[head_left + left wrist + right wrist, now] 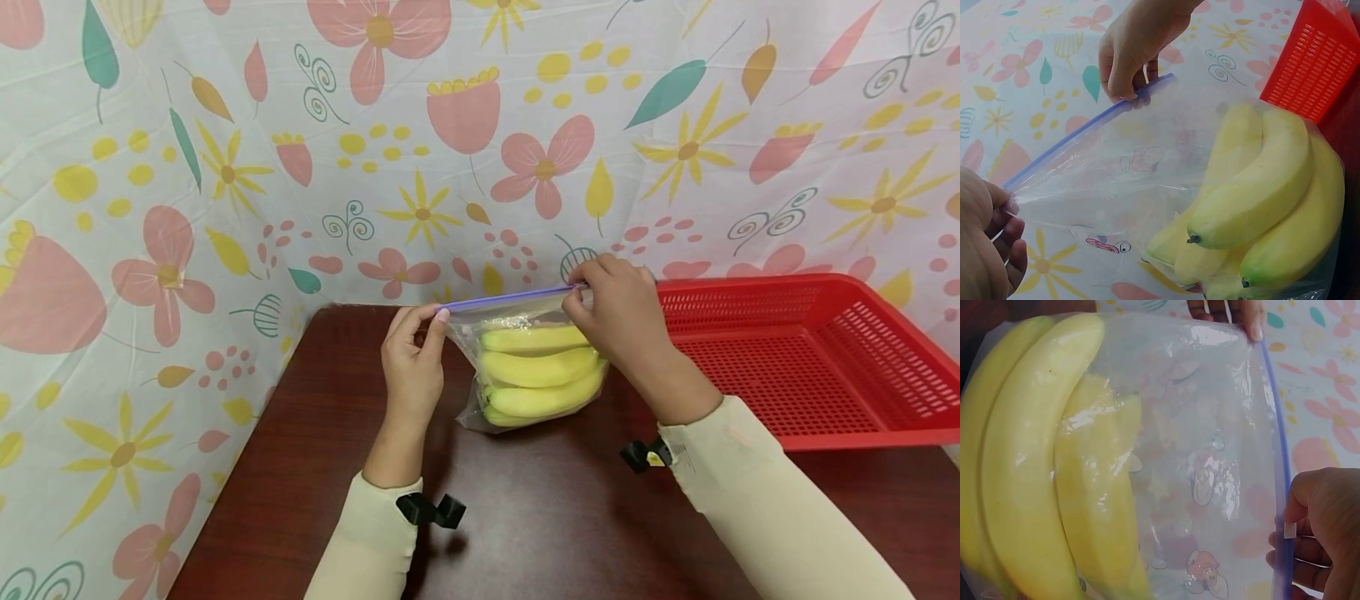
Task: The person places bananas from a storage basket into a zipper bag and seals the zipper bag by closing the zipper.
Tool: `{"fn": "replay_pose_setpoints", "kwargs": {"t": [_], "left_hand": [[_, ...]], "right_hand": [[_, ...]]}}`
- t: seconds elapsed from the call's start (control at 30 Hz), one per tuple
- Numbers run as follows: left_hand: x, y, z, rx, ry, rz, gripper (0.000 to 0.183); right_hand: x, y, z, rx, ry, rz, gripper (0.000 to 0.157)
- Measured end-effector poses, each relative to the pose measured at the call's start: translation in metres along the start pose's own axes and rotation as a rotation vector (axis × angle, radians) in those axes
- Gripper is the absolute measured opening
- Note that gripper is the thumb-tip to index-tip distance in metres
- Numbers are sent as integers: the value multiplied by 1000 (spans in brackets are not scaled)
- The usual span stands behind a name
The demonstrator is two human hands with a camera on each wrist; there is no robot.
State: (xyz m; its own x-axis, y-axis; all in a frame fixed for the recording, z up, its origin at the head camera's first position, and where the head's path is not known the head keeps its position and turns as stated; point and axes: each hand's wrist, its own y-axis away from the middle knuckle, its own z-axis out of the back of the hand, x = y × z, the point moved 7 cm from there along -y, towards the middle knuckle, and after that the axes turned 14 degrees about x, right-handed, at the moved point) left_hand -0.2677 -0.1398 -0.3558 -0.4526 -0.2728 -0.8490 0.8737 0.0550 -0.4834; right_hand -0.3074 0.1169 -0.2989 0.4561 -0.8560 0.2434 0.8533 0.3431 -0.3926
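A clear zip bag with a purple zip strip hangs upright just over the table, several yellow bananas inside it. At the bag's upper left corner, the left hand pinches the strip between thumb and fingers. Towards the strip's other end, the right hand grips it. The right wrist view shows a small white slider on the strip, at the right thumb and fingers. Faint cartoon prints mark the plastic. The bananas lie low in the bag, away from the strip.
A red perforated plastic basket stands on the dark wood table, to the right of the bag and beside the right forearm. Behind the table hangs a flower-patterned cloth, which also runs along the left side.
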Motion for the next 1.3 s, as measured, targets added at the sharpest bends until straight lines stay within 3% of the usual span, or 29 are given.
{"fn": "replay_pose_setpoints", "kwargs": {"t": [1.3], "left_hand": [[1,0,2,-9,3,8,24]], "right_hand": [[-19,5,4,8,2,-70,18]]}}
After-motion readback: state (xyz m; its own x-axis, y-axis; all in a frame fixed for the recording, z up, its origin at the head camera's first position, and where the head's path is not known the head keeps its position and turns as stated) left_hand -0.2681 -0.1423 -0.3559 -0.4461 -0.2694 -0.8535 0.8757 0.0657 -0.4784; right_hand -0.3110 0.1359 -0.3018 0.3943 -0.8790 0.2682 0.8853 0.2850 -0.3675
